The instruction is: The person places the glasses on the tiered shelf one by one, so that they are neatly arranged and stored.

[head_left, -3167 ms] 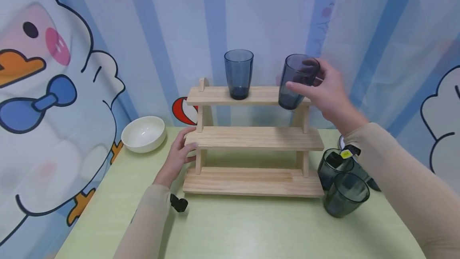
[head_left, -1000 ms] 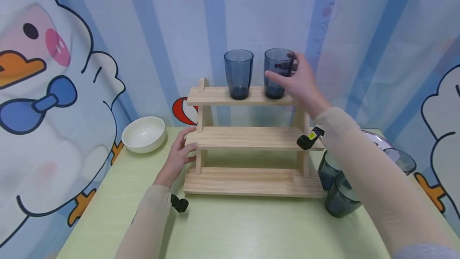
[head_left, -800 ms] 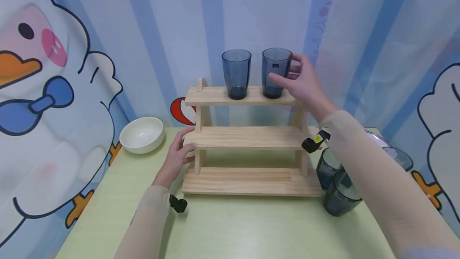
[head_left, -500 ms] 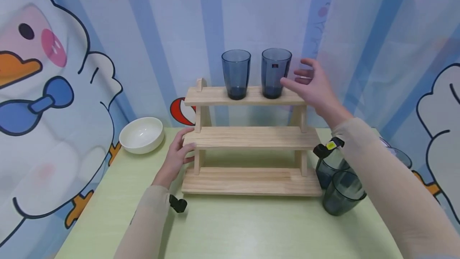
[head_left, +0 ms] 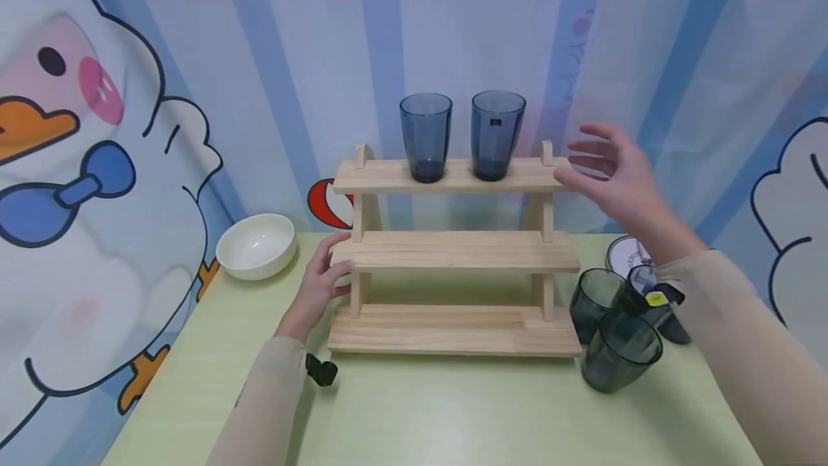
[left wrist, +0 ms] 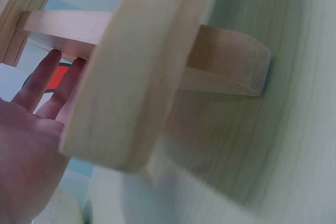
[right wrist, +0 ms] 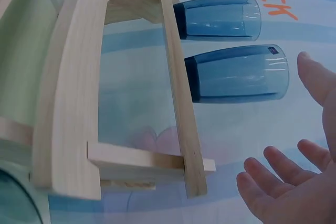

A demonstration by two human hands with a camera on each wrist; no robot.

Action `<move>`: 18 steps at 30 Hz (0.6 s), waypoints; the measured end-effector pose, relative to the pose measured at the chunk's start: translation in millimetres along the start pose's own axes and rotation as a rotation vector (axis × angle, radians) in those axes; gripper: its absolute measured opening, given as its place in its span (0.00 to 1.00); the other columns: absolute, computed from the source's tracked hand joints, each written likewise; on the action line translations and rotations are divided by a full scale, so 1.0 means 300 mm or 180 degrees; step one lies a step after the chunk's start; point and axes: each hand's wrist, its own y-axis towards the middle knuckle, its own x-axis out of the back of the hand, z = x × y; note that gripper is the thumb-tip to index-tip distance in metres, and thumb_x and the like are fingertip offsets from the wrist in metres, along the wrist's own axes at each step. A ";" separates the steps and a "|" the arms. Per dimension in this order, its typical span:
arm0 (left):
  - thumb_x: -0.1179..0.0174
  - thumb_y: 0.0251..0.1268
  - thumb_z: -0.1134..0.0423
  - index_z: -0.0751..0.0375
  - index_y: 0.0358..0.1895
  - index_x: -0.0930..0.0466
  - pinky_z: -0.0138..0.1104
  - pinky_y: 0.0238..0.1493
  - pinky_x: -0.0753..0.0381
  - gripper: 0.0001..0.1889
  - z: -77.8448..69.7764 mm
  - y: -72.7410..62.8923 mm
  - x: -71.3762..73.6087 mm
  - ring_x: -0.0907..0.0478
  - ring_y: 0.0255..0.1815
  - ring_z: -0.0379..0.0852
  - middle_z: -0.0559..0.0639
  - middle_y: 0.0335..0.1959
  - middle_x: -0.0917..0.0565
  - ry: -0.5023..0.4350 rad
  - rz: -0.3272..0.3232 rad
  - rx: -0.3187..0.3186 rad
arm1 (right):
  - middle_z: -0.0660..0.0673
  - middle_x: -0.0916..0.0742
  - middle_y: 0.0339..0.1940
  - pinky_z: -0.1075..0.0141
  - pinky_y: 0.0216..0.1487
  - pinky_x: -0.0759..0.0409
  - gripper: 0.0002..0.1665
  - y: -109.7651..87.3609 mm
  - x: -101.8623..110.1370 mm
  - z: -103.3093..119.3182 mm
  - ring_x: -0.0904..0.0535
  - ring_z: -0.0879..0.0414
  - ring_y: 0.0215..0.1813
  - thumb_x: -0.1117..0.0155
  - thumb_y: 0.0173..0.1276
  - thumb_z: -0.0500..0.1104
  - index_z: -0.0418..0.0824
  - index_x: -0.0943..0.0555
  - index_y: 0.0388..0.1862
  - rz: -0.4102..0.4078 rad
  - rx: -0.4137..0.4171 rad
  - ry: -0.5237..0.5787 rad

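Note:
A three-tier wooden display shelf (head_left: 453, 250) stands on the table. On its top tier two blue-tinted glass tumblers stand upright side by side, the left tumbler (head_left: 425, 139) and the right tumbler (head_left: 497, 135), which bears a small dark label. My left hand (head_left: 315, 292) holds the left end of the middle tier; in the left wrist view its fingers (left wrist: 39, 85) reach behind the board towards the upright. Off the top tier's right end, my right hand (head_left: 617, 175) is in the air with fingers spread and nothing in them. The right wrist view shows it apart from both tumblers.
At the shelf's right on the table (head_left: 453, 416) are more dark glasses: a front glass (head_left: 621, 354), a glass behind it (head_left: 596, 300), and others partly hidden by the right wrist. A round printed item (head_left: 624, 254) lies behind them. A white bowl (head_left: 256, 247) sits back left.
My right hand has set the second tumbler on the top tier beside the first, let go, and drawn back to the right. The left hand has stayed on the shelf.

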 end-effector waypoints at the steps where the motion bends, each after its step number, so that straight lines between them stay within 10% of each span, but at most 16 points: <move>1: 0.46 0.80 0.60 0.43 0.80 0.39 0.65 0.64 0.23 0.30 0.000 -0.001 0.000 0.30 0.71 0.65 0.60 0.78 0.35 -0.0003 0.0007 -0.0006 | 0.44 0.25 0.78 0.63 0.67 0.21 0.48 -0.015 0.010 -0.005 0.28 0.46 0.77 0.27 0.71 0.57 0.58 0.41 0.84 0.0015 0.0002 -0.0045; 5: 0.45 0.80 0.60 0.43 0.80 0.39 0.66 0.64 0.24 0.30 0.003 -0.001 0.002 0.30 0.71 0.65 0.60 0.78 0.35 -0.0006 0.0010 -0.0030 | 0.45 0.26 0.77 0.78 0.58 0.21 0.47 -0.075 0.047 -0.026 0.27 0.46 0.75 0.27 0.72 0.53 0.58 0.40 0.83 0.0088 0.0078 -0.0175; 18: 0.46 0.80 0.58 0.44 0.80 0.40 0.66 0.64 0.25 0.30 0.001 -0.001 0.001 0.31 0.71 0.65 0.61 0.79 0.36 0.0040 0.0026 -0.0040 | 0.45 0.23 0.73 0.84 0.59 0.28 0.44 -0.270 0.105 -0.117 0.25 0.72 0.65 0.27 0.71 0.36 0.51 0.36 0.81 0.0219 0.0465 -0.0516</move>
